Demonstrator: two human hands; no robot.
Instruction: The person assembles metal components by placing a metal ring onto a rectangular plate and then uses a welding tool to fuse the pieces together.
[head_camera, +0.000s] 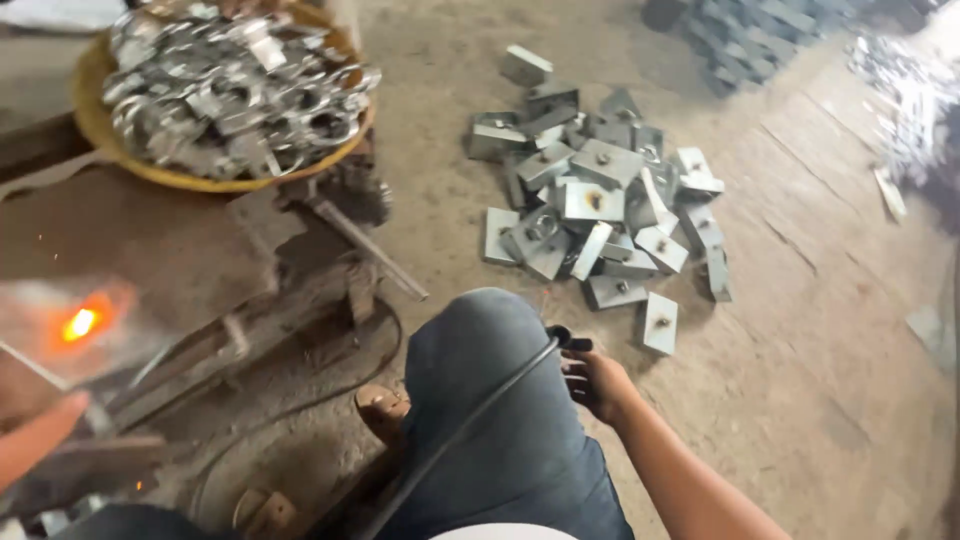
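Observation:
My right hand (596, 383) is closed around a black handle (570, 342) beside my knee, which is in blue jeans (490, 400). A black cable (470, 420) runs from the handle back across my leg. My left hand (35, 440) shows only as a blurred edge at the lower left, and its grip is unclear. Just above it an orange glow (80, 323) burns on a blurred pale piece lying on the rusty metal work stand (200, 260).
A pile of grey rectangular metal plates (600, 210) with small studs lies on the dirt floor ahead. A yellow basin (100, 135) full of shiny metal clamps sits at the upper left. More stacked grey pieces (750, 40) are at the top right. My sandalled foot (385, 410) rests by the stand.

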